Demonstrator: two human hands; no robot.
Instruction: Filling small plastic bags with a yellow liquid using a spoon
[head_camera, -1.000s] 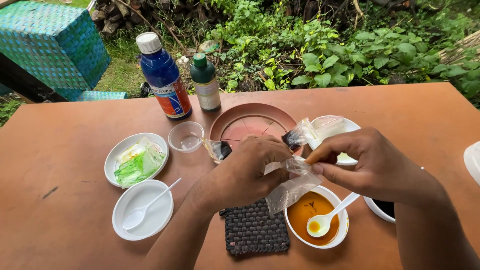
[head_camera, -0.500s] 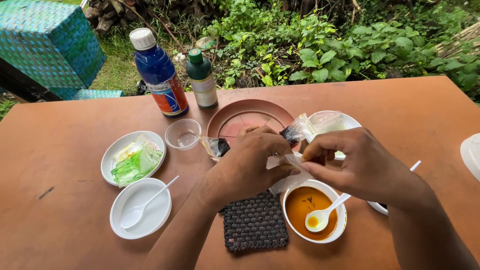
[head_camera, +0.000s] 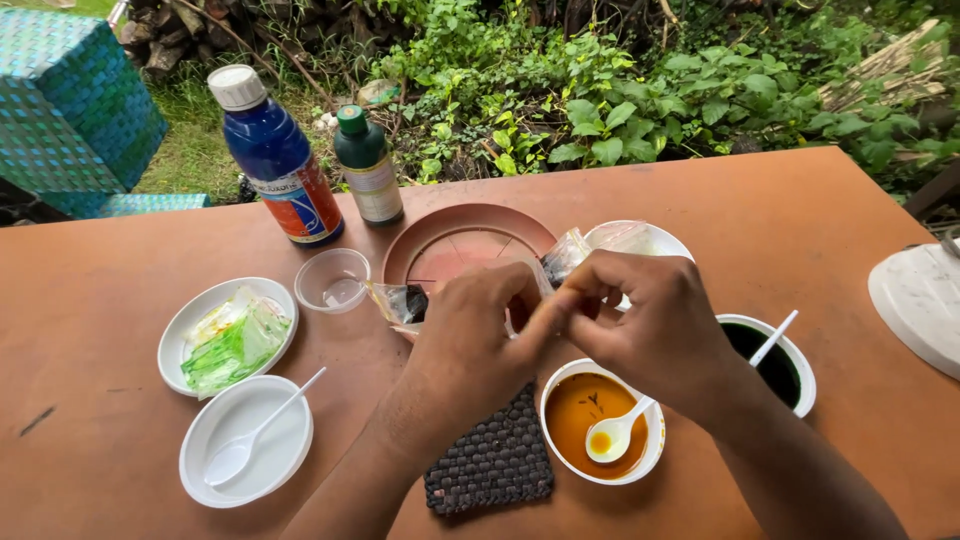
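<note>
Here a small clear plastic packet (head_camera: 545, 290) sits pinched between both sets of fingertips, left hand (head_camera: 478, 335) and right hand (head_camera: 650, 325) pressed together on it, seemingly to keep it over the orange-liquid bowl (head_camera: 603, 420). Just below the fingers lies a dark woven mat (head_camera: 490, 465), behind them a brown saucer (head_camera: 450, 235); the table edge (head_camera: 880, 160) is well apart, with bare wood left of the fingers.

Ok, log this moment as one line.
left hand: gripping small plastic packet | right hand: pinching same packet | below: orange bowl with spoon, woven mat | behind: brown dish
</note>
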